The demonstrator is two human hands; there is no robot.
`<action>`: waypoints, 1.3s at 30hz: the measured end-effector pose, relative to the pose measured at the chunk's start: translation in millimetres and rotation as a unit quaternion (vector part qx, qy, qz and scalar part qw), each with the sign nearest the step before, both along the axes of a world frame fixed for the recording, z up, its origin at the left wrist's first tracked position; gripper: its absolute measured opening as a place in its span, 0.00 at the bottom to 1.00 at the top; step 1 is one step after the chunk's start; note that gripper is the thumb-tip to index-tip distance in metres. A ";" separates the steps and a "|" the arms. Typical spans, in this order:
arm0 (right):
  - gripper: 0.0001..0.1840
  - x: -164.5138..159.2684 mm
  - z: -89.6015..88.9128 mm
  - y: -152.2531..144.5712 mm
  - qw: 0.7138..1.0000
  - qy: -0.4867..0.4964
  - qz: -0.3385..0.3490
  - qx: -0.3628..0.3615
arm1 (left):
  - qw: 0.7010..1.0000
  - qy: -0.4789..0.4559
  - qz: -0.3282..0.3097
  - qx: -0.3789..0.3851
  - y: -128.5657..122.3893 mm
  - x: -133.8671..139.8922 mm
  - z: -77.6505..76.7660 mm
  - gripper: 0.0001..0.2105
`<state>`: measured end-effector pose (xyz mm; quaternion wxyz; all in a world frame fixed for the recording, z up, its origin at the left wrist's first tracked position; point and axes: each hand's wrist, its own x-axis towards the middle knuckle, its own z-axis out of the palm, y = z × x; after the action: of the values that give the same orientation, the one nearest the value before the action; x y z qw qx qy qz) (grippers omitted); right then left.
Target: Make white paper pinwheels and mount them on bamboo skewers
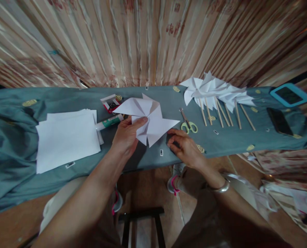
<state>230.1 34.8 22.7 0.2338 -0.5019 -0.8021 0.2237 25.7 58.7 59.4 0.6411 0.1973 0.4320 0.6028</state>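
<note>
My left hand grips a white paper pinwheel, with the thumb pressed near its centre and the other fingers behind the paper. The pinwheel's folded blades point outward, and no stick shows on it. Just right of the lowest blades, my right hand rests low over the cloth, its fingers loosely bent and a little apart, with nothing visible in them. Beyond that hand lie scissors with pale green handles. A glue stick and a small red and white box of dark bits lie left of the pinwheel.
A stack of white paper covers the table's left part. Several finished pinwheels on wooden sticks lie at the back right. Farther right are a black phone and a blue-framed device. A pleated curtain hangs behind.
</note>
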 end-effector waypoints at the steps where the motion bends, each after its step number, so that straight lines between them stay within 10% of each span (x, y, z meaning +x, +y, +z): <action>1: 0.08 -1.9 0.1 -1.7 1.000 -0.017 0.007 0.009 | 1.000 -0.005 -0.002 -0.004 -0.4 0.4 0.8 0.10; 11: 0.08 -5.7 46.0 -13.1 0.989 -0.015 -0.031 0.141 | 1.000 -0.018 -0.011 -0.016 1.5 2.9 -2.5 0.14; 20: 0.10 -38.3 35.2 -18.9 0.977 0.028 0.043 0.205 | 0.999 0.009 -0.046 -0.016 -4.7 8.2 -1.3 0.10; 39: 0.10 -41.2 39.1 -5.1 0.987 0.115 -0.093 0.068 | 0.997 0.039 -0.056 0.036 -11.5 14.3 -4.9 0.10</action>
<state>189.0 29.7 61.8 0.3780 -0.5283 -0.7328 0.2022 40.0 47.2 54.6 0.6487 0.2674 0.4236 0.5729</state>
